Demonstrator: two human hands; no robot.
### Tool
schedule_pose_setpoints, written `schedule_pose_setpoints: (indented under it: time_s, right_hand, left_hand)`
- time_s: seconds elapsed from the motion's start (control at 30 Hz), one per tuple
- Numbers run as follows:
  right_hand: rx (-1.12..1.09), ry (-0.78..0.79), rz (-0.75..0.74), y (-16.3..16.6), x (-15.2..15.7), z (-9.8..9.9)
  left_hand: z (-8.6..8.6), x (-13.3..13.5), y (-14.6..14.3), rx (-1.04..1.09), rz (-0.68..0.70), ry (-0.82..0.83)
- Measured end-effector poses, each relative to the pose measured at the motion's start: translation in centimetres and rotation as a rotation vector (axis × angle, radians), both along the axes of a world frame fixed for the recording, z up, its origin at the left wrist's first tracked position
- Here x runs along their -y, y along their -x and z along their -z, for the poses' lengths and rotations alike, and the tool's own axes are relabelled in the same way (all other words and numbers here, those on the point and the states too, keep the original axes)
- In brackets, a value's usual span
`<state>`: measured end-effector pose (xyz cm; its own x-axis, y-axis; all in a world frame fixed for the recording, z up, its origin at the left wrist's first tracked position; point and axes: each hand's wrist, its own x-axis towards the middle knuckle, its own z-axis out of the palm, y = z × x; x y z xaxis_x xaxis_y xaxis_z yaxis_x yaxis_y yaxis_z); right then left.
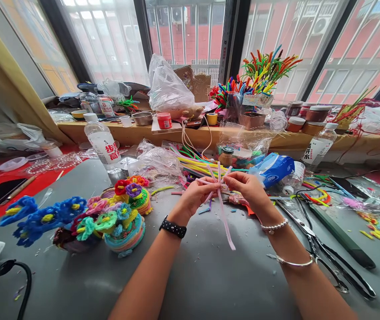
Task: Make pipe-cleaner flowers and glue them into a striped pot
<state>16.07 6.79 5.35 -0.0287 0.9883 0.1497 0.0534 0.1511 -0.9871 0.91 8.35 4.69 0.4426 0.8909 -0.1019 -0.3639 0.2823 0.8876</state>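
Observation:
Pale pink pipe cleaners cross in a star shape between my two hands, above the grey table. My left hand pinches them just left of the crossing, thumb and fingers closed. From the other side, my right hand pinches a strand near the crossing. One long strand hangs down toward the table, and shorter ends stick out upward and to the sides. The exact fingertip contact is partly hidden by the fingers.
Pipe-cleaner flower pots stand at left, near a water bottle. Loose pipe cleaners lie behind my hands beside a blue tissue pack. Scissors and a dark green bar lie at right. A sill holds jars and bags.

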Motion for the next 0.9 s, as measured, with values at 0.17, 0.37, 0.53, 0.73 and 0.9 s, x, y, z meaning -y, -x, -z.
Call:
schedule_pose_setpoints:
  time_s: [0.17,0.37,0.53,0.73,0.9]
  right_hand:
    - [0.076,0.011,-0.045,-0.1,-0.1,0.1]
    - [0.066,0.084,-0.045,0.0,0.4,-0.3]
    - [-0.179,0.287,-0.139,0.0,0.4,0.0]
    - [-0.431,0.276,-0.270,0.5,-0.1,0.9]
    - [-0.443,0.252,-0.305,0.6,-0.1,1.1]
  left_hand:
    - [0.1,-0.1,0.0,0.066,-0.013,0.000]
    - [0.7,-0.4,0.2,0.087,-0.054,0.016]
    - [0.7,-0.4,0.1,0.112,-0.052,0.040]
    - [0.2,0.0,-0.2,0.198,-0.026,0.125]
    - [0.1,0.1,-0.2,0.214,-0.029,0.158]
